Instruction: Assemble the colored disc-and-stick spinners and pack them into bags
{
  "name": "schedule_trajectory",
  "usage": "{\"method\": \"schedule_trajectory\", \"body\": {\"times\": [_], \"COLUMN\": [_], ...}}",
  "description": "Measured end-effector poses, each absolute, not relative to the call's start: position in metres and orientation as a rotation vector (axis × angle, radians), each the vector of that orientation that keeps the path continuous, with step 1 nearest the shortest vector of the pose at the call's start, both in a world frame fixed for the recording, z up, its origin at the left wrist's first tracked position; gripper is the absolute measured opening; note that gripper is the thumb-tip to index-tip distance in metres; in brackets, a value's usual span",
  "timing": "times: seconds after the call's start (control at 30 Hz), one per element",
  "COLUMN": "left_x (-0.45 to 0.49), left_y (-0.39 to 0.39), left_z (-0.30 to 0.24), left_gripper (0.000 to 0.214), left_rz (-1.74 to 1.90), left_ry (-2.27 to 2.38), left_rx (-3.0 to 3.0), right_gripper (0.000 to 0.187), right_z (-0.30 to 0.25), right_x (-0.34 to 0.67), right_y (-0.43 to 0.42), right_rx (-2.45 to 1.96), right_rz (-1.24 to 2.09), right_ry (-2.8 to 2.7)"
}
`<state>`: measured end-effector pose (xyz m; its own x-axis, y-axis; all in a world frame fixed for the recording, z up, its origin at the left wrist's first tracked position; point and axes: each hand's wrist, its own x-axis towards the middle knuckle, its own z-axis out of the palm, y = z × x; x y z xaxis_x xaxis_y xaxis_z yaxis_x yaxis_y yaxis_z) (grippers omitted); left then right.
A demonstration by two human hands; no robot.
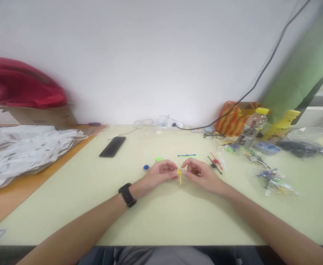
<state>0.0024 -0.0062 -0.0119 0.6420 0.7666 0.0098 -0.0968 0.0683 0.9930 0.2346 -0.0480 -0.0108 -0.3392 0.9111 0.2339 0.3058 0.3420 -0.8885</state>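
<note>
A small yellow plastic piece [180, 178] with a thin stem is pinched between both hands above the table; its exact kind is hard to make out. My left hand [160, 175], with a black watch on its wrist, is closed on the piece's left side. From the right, my right hand [201, 175] grips it with thumb and fingertips. Just beyond the left hand lie a blue round piece [146, 167] and a green one [158, 159]. Behind the hands rests a thin blue stick-like piece [187, 155]. A red piece [216, 159] and a black piece [214, 165] lie right of my right hand.
A black phone [112, 147] lies at the left. Bagged plastic pieces [274, 181], a clear bottle [252, 127], a yellow bottle [281, 127] and a striped bag [227, 119] occupy the right. White bags [26, 151] are piled far left. A cable [247, 94] runs along the wall.
</note>
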Motion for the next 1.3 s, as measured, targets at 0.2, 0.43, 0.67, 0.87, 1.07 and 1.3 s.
{"method": "schedule_trajectory", "body": {"times": [0.2,0.43,0.67,0.87,1.07,1.3], "left_x": [0.0036,0.0019,0.0028,0.0033,0.0044,0.0027], "left_y": [-0.0078,-0.0038,-0.0045,-0.0067,-0.0076,-0.0040], "left_z": [-0.0088,-0.0136,-0.0126,-0.0113,-0.0111,-0.0149], "left_gripper": [0.032,0.032,0.032,0.032,0.032,0.029], "left_rz": [0.744,0.797,0.794,0.767,0.762,0.728], "left_ry": [0.628,0.661,0.668,0.672,0.691,0.797], "left_rx": [1.338,1.380,1.381,1.390,1.378,1.503], "right_gripper": [0.077,0.051,0.060,0.041,0.037,0.038], "right_z": [-0.0076,-0.0102,-0.0046,-0.0059,-0.0094,-0.0099], "right_x": [0.2348,0.2409,0.2375,0.2341,0.2357,0.2366], "right_y": [-0.0541,-0.0498,-0.0489,-0.0494,-0.0479,-0.0461], "right_rx": [-1.036,-1.127,-1.106,-1.119,-1.126,-1.137], "right_rz": [0.993,1.112,1.040,1.009,0.990,0.967], "right_ry": [-1.758,-1.888,-1.885,-1.867,-1.875,-1.879]}}
